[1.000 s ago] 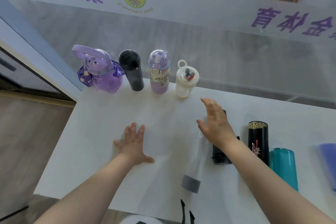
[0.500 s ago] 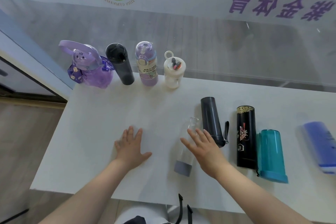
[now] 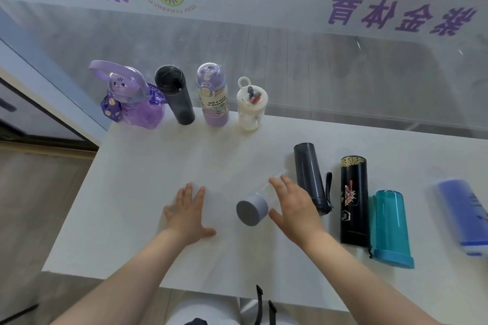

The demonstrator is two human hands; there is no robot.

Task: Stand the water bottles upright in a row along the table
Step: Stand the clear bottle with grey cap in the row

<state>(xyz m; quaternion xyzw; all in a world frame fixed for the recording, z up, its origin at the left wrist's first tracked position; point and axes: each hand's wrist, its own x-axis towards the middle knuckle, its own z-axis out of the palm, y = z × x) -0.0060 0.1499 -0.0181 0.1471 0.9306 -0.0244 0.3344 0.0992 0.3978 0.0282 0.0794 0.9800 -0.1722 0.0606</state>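
Several bottles stand upright in a row at the table's far left edge: a purple bear bottle [image 3: 132, 103], a black bottle [image 3: 175, 97], a purple and cream bottle [image 3: 212, 97] and a white bottle [image 3: 250, 108]. My right hand [image 3: 293, 206] wraps the clear body of a clear bottle with a grey cap [image 3: 250, 210], which is tilted with the cap raised toward me. My left hand [image 3: 186, 214] lies flat on the white table [image 3: 148, 179], fingers spread, holding nothing.
To the right of my right hand, lying on their sides, are a dark grey bottle [image 3: 309, 174], a black patterned bottle [image 3: 353, 198], a teal bottle [image 3: 389, 227] and a blue bottle [image 3: 464, 216]. A glass wall stands behind the table.
My right hand came back from the far side, closed on the lying clear bottle and tipped its capped end up off the table. My left hand stayed flat.
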